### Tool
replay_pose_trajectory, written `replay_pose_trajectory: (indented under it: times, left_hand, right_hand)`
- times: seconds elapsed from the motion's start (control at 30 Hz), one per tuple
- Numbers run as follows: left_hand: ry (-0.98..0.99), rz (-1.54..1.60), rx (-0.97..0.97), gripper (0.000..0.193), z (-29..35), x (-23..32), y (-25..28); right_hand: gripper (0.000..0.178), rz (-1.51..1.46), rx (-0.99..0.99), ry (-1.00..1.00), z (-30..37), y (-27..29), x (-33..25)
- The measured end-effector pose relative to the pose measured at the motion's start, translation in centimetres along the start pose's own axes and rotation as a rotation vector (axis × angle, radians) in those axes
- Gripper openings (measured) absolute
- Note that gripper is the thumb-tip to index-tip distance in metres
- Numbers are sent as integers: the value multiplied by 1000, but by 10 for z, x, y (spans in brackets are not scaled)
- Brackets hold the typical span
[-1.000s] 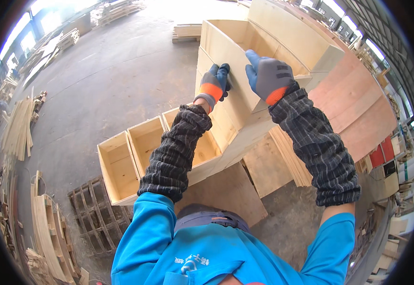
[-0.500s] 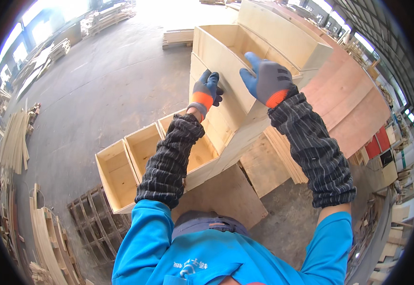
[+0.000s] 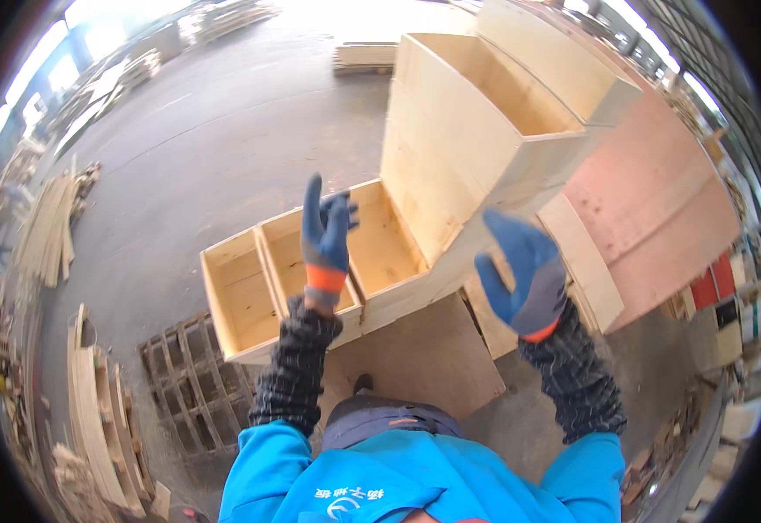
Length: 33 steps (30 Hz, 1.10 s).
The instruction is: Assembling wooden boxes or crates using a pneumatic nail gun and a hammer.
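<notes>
Both hands wear grey and blue work gloves with orange cuffs. My left hand (image 3: 328, 234) hovers over the row of low plywood boxes (image 3: 235, 292), its fingers apart and nothing in them. My right hand (image 3: 522, 272) is also open and empty, thumb and fingers spread, in front of the side of the plywood boxes. Ahead of both hands rises a taller open-topped plywood box (image 3: 452, 131), standing at the right part of the low row. Another plywood box (image 3: 563, 54) sits right behind it. Neither hand appears to grip any box.
A slatted wooden pallet (image 3: 195, 383) lies on the floor at left. Below the boxes is a plywood sheet (image 3: 424, 353). Reddish plywood sheets (image 3: 659, 200) are stacked at right. Long wood strips (image 3: 49, 228) and stacked boards (image 3: 365, 57) lie farther off.
Both hands have come away from the tall box and drawn back toward me; the left has opened. The view has shifted, so the boxes sit a little farther right.
</notes>
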<state>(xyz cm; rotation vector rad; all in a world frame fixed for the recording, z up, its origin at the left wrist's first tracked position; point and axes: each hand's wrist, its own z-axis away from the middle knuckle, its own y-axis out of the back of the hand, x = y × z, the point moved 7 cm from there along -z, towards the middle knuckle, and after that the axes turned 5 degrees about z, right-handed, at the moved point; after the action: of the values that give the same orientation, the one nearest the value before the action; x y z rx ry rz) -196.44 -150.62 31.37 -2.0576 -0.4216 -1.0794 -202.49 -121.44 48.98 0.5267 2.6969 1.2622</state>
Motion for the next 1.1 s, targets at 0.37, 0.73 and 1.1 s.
replay_pose_trajectory:
  times: [0.37,0.73,1.1]
  left_hand:
    - [1291,-1267,576,79,723,27,312]
    - [1279,-230,1671,64,1062,45,219]
    - [713,-561,1588,73,1134,128,330]
  right_hand:
    - [62,-542,-930,-50,355,-223,-98]
    - [59,-499,-1189,531,414,-196,-233]
    - [63,-448,-1163,444,484,-240,-357]
